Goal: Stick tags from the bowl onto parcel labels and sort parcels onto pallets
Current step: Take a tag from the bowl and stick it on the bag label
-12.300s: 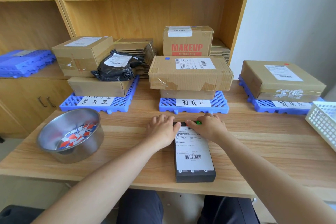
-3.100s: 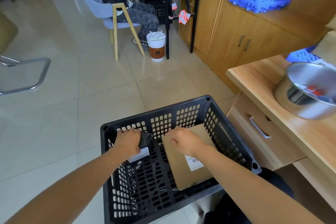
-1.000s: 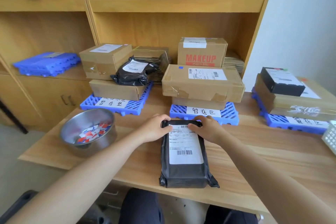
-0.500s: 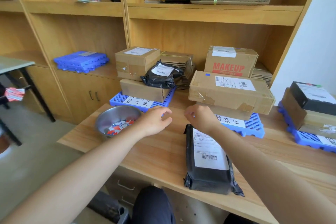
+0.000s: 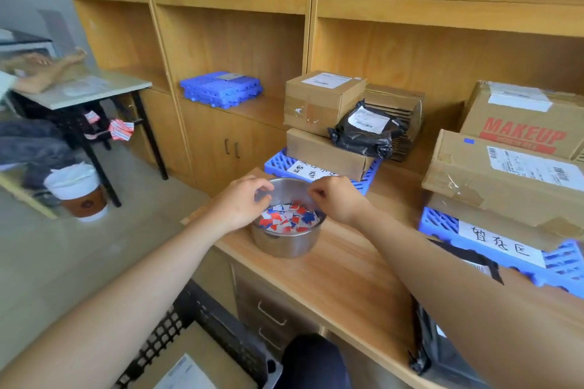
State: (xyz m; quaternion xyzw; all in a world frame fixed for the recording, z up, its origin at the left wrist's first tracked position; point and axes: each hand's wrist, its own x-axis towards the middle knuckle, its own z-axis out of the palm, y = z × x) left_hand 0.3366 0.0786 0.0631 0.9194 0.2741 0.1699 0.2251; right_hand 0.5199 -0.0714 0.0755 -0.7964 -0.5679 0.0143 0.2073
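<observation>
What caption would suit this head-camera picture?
Left hand and right hand over a steel bowl of coloured tags, parcels stacked on blue pallets behind.

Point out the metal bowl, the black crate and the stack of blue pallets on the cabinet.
metal bowl (image 5: 284, 245): head view, front outer wall.
black crate (image 5: 164, 337): head view, meshed side wall.
stack of blue pallets (image 5: 221, 97): head view, front side.

Bowl (image 5: 284, 245) mouth open; loaded pallet (image 5: 277, 164) just behind.

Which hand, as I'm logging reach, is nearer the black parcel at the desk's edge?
Right. The right hand is over the right rim of the bowl, on the side toward the parcel; the left hand is over the left rim, farther away.
</observation>
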